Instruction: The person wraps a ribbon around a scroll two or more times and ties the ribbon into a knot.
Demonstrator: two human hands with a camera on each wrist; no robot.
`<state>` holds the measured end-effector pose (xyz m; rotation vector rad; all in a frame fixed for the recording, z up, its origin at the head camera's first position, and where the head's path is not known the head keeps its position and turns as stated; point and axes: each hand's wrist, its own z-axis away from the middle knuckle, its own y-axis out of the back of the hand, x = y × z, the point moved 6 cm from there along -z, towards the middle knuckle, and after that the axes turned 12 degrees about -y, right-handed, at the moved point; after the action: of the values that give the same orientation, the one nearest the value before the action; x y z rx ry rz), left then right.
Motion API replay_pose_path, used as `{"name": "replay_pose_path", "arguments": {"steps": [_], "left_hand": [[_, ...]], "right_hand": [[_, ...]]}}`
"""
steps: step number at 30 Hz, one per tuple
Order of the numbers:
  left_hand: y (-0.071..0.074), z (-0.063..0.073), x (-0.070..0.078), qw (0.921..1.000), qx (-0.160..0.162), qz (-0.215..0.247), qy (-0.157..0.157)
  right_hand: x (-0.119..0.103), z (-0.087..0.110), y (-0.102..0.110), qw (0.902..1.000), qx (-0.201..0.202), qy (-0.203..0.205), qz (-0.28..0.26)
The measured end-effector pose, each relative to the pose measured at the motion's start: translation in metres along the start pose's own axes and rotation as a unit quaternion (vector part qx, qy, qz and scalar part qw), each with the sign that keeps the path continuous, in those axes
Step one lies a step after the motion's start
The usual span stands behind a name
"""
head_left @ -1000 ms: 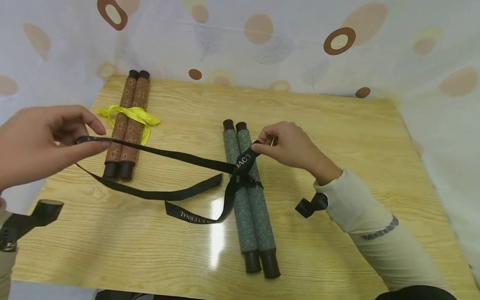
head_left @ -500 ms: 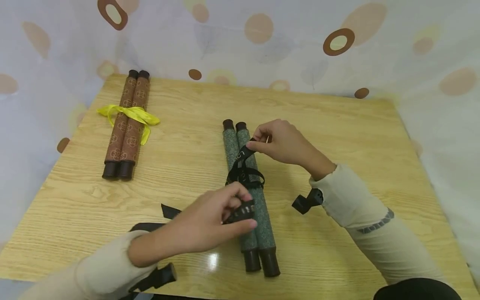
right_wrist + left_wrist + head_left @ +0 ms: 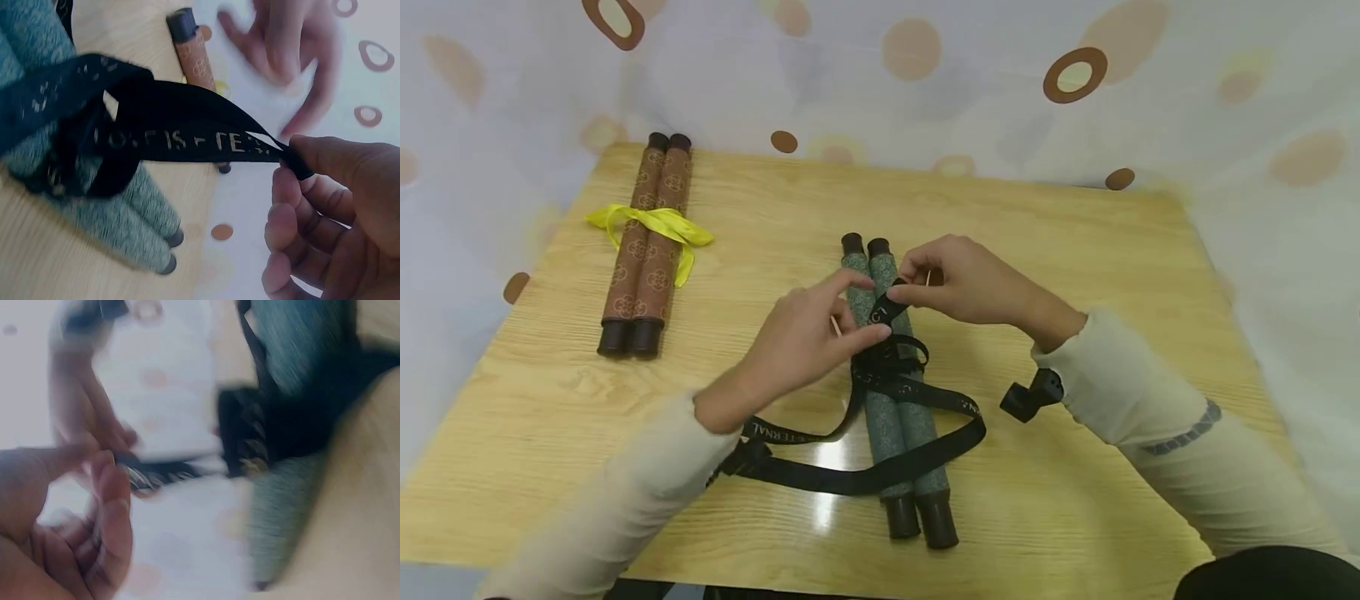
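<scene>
Two green patterned scrolls (image 3: 886, 429) with dark end caps lie side by side on the table, a black lettered ribbon (image 3: 865, 479) tied round their middle. Between thumb and index finger, my right hand (image 3: 962, 283) pinches a folded loop of the ribbon, raised above the scrolls; the right wrist view shows the loop (image 3: 187, 144) pulled taut. My left hand (image 3: 808, 329) hovers close by, thumb and index finger apart on either side of the loop, holding nothing that I can see. One long ribbon tail sweeps right across the scrolls and back left. The left wrist view is blurred.
Two brown patterned scrolls (image 3: 643, 258), tied with a yellow ribbon (image 3: 662, 223), lie at the table's left. A spotted white cloth (image 3: 850, 83) hangs behind the wooden table (image 3: 1060, 250).
My left hand came in from the left, carried the ribbon tail across the scrolls, let it go and rose toward the loop. My right hand keeps pinching the loop, nearly still.
</scene>
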<state>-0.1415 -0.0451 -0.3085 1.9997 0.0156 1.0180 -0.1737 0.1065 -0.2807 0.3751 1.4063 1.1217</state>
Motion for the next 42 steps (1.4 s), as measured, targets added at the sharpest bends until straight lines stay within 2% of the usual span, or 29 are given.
{"name": "replay_pose_path", "arguments": {"steps": [1,3,4,6,7,9,11,15,17,20,22,24,26,28,34,37,42], "left_hand": [[0.003,-0.004,-0.011,0.9997,0.001,0.025,0.003],[0.0,-0.009,-0.028,0.993,-0.029,0.114,0.007],[-0.002,-0.01,-0.035,0.9856,-0.044,0.163,0.009],[-0.007,-0.011,-0.046,0.9654,-0.067,0.251,0.024],[-0.008,-0.01,-0.05,0.956,-0.071,0.283,0.032],[-0.011,-0.01,-0.056,0.9436,-0.076,0.319,0.042],[-0.012,-0.01,-0.057,0.9385,-0.079,0.334,0.041],[-0.015,-0.012,-0.056,0.9358,-0.075,0.343,0.034],[-0.016,-0.013,-0.057,0.9359,-0.069,0.344,0.038],[-0.016,-0.011,-0.059,0.9332,-0.059,0.351,0.05],[-0.016,-0.008,-0.062,0.9293,-0.053,0.361,0.057],[-0.016,-0.005,-0.064,0.9246,-0.048,0.373,0.062],[-0.016,-0.003,-0.066,0.9206,-0.045,0.382,0.068],[-0.016,-0.001,-0.067,0.9176,-0.046,0.388,0.071],[-0.015,0.004,-0.069,0.9117,-0.043,0.401,0.08],[-0.016,0.006,-0.071,0.9099,-0.042,0.404,0.086],[-0.015,0.01,-0.075,0.9089,-0.04,0.405,0.09]], "right_hand": [[-0.002,0.001,-0.001,1.0,0.005,0.006,0.004],[-0.007,0.003,-0.004,0.9997,0.011,0.019,0.006],[-0.009,0.003,-0.005,0.9996,0.01,0.027,0.004],[-0.012,0.004,-0.008,0.9991,0.007,0.043,-0.001],[-0.013,0.003,-0.009,0.9988,0.004,0.048,-0.006],[-0.013,0.002,-0.011,0.9984,-0.002,0.054,-0.017],[-0.014,0.002,-0.013,0.9981,-0.005,0.056,-0.026],[-0.01,0.002,-0.015,0.9975,-0.009,0.052,-0.049],[-0.002,0.001,-0.015,0.9965,-0.007,0.04,-0.073],[0.022,-0.004,-0.015,0.9956,0.017,0.017,-0.09],[0.043,-0.009,-0.02,0.9975,0.042,0.0,-0.056],[0.062,-0.015,-0.03,0.9983,0.058,-0.008,0.008],[0.077,-0.02,-0.042,0.9963,0.061,-0.006,0.06],[0.087,-0.025,-0.052,0.996,0.054,0.005,0.071],[0.087,-0.031,-0.064,0.9984,0.015,0.053,0.012],[0.084,-0.033,-0.067,0.9979,-0.023,0.055,-0.025],[0.078,-0.03,-0.074,0.9892,-0.073,0.058,-0.113]]}}
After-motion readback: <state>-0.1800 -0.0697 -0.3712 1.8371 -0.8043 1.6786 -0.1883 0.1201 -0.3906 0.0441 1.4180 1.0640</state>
